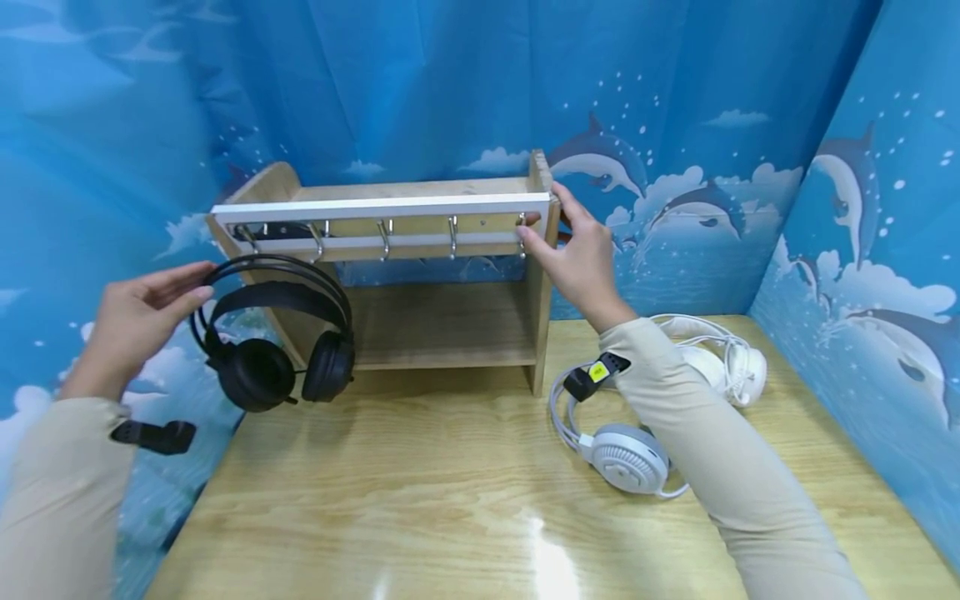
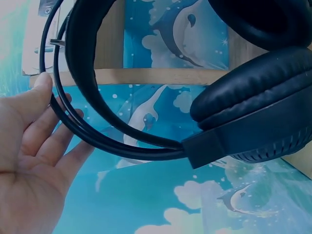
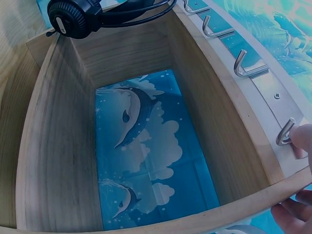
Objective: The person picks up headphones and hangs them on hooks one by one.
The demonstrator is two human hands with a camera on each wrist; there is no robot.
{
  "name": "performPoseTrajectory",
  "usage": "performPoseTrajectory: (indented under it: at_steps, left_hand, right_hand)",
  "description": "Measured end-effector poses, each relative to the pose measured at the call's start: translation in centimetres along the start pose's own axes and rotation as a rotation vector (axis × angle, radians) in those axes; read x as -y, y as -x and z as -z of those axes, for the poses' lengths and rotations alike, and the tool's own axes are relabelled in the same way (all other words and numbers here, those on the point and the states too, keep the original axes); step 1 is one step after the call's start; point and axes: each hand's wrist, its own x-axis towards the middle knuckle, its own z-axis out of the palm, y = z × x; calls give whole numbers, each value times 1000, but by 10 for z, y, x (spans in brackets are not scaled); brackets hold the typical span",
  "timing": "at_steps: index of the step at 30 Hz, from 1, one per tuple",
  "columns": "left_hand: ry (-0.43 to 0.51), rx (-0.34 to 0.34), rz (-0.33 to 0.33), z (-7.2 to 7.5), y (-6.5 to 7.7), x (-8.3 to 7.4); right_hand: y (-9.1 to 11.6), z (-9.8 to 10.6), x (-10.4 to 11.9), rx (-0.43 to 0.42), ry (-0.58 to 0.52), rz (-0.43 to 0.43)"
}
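Note:
Black over-ear headphones [image 1: 279, 302] are at the left end of a wooden shelf [image 1: 442, 367], ear cups downward. Their twin thin bands pass over a metal hook [image 2: 57, 42] in the left wrist view. My left hand [image 1: 146, 321] pinches those bands on their left side, thumb in front and fingers behind. At the shelf's right end, my right hand [image 1: 581, 258] grips the upper corner, its thumb beside the rightmost hook [image 1: 522, 237]. In the right wrist view only part of the right hand [image 3: 297, 195] shows at the wooden edge.
A white hook rail [image 1: 390, 204] with several metal hooks runs along the shelf's upper front. Grey-white headphones [image 1: 626, 457] and white headphones [image 1: 742, 371] lie on the wooden table [image 1: 420, 500] at right, partly behind my right arm. Blue dolphin-print curtains [image 1: 450, 83] surround the table.

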Motion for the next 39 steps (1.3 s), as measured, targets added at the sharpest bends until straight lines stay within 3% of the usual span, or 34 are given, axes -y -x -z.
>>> performPoseTrajectory:
  at_steps: [4, 10, 19, 27, 39]
  left_hand:
    - [-33, 15, -31, 2, 1, -4]
    - [-8, 6, -59, 5, 1, -13]
    - [84, -66, -24, 5, -1, -28]
    - [143, -135, -85, -1, -3, -39]
    - [211, -171, -78, -11, -16, -55]
  right_hand:
    - [0, 0, -1, -8, 0, 6]
    - [0, 2, 0, -18, 3, 9]
    - [0, 2, -2, -20, 1, 2]
    - [0, 3, -2, -14, 5, 11]
    - [0, 0, -3, -12, 14, 15]
